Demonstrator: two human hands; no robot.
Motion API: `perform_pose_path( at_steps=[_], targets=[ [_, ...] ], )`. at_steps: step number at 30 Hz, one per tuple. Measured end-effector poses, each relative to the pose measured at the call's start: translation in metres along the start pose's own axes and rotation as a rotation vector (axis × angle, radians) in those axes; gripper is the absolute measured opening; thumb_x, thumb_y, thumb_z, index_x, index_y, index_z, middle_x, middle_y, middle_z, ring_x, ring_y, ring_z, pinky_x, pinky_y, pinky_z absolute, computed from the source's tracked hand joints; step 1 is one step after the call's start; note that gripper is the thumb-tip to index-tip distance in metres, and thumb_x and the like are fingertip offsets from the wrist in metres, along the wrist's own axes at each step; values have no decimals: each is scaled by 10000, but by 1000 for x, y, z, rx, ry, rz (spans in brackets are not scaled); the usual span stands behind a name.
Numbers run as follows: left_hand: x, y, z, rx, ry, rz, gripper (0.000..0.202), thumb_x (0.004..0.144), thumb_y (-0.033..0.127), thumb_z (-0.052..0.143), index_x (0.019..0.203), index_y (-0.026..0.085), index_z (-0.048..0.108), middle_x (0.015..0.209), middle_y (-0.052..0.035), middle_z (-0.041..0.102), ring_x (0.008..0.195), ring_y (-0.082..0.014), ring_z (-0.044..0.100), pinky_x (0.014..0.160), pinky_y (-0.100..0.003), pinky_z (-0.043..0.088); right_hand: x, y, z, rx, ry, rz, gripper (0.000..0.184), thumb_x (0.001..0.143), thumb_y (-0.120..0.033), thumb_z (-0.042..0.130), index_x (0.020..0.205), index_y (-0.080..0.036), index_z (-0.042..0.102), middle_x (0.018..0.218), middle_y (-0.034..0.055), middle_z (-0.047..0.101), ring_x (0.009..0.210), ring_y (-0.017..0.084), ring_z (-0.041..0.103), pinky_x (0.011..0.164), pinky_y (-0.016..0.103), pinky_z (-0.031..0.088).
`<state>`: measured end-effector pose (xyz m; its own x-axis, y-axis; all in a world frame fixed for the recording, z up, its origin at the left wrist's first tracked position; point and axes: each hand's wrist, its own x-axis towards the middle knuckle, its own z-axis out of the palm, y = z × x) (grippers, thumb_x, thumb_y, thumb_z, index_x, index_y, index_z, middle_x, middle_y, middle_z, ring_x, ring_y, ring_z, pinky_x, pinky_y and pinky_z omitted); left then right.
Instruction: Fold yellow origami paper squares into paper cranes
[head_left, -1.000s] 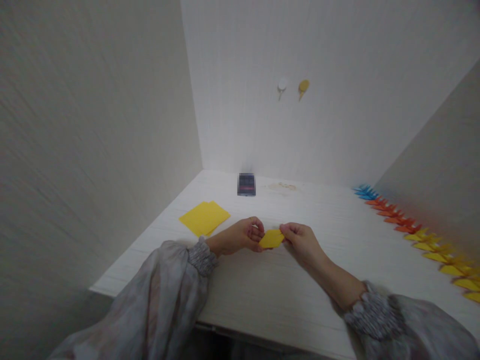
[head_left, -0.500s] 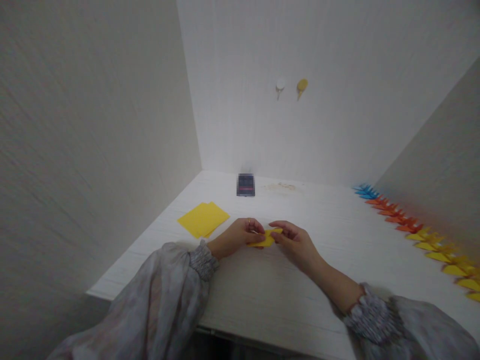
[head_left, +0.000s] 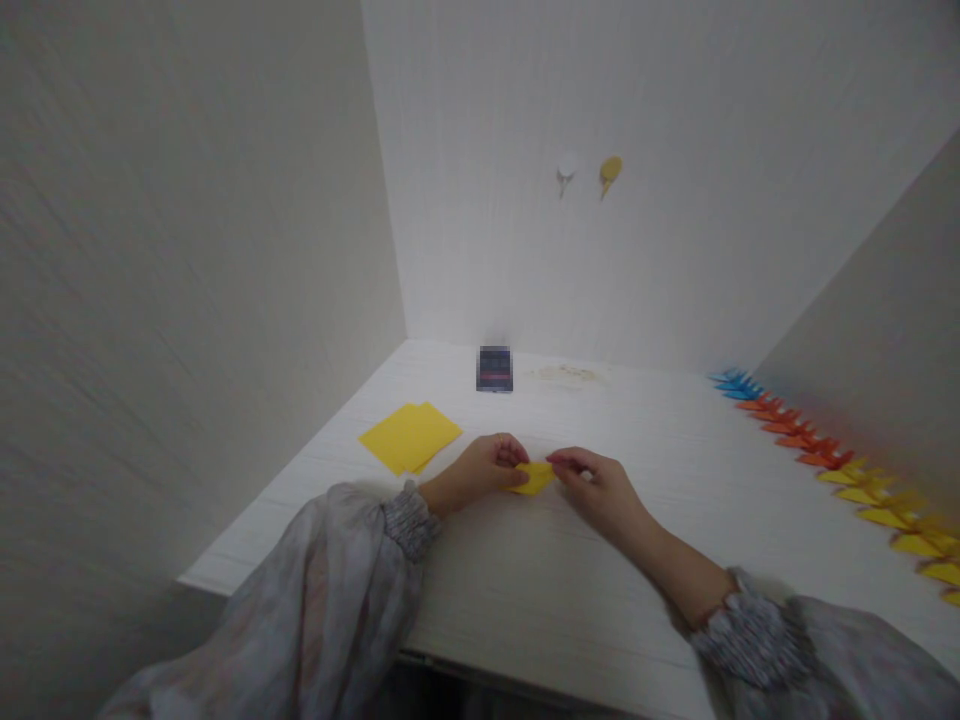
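Observation:
A small folded yellow paper [head_left: 535,477] lies low on the white table [head_left: 525,580] between my two hands. My left hand [head_left: 484,467] pinches its left side with curled fingers; a ring shows on one finger. My right hand [head_left: 596,487] pinches the right side, fingers pressed together on the paper's edge. Both sleeves are grey and gathered at the wrist.
A stack of flat yellow sheets [head_left: 409,436] lies to the left of my hands. A small dark box [head_left: 494,368] stands near the back wall. A row of folded paper pieces [head_left: 825,460], blue, orange and yellow, runs along the right wall. Two hooks [head_left: 589,174] hang on the back wall.
The yellow paper has come down from a lifted, open diamond to a smaller, flatter fold near the table. Both hands have closed in on it and sunk slightly.

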<state>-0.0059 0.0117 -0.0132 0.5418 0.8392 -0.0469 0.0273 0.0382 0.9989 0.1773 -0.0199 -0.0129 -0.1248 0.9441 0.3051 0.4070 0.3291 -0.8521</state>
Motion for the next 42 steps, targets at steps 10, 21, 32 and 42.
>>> perform_pose_path(
  at_steps=[10, 21, 32, 42],
  targets=[
    [-1, 2, 0, 497, 5, 128, 168, 653, 265, 589, 757, 135, 571, 664, -1, 561, 593, -90, 485, 550, -208, 378, -2, -2, -1, -474, -291, -461, 107, 723, -266, 587, 801, -211, 635, 833, 48, 555, 783, 173, 517, 695, 313, 415],
    [-6, 10, -1, 835, -37, 284, 124, 675, 191, 551, 753, 159, 642, 757, -20, 543, 638, -101, 489, 589, -209, 381, 3, 2, 5, -552, -317, -576, 170, 803, -289, 493, 834, -202, 635, 773, 49, 577, 726, 155, 514, 663, 294, 375],
    [-8, 13, -6, 873, -159, 331, 167, 660, 84, 507, 740, 157, 634, 752, -15, 607, 709, -117, 546, 684, -213, 408, 0, -10, 2, -824, -417, -758, 243, 861, -212, 380, 784, -167, 606, 715, 45, 570, 715, 155, 498, 684, 294, 365],
    [-9, 18, -3, 884, -129, 254, 157, 659, 127, 512, 748, 150, 640, 757, -26, 640, 696, -129, 573, 646, -215, 420, -1, -9, 2, -805, -407, -749, 223, 848, -196, 399, 795, -163, 613, 727, 49, 576, 708, 156, 502, 664, 292, 383]
  ],
)
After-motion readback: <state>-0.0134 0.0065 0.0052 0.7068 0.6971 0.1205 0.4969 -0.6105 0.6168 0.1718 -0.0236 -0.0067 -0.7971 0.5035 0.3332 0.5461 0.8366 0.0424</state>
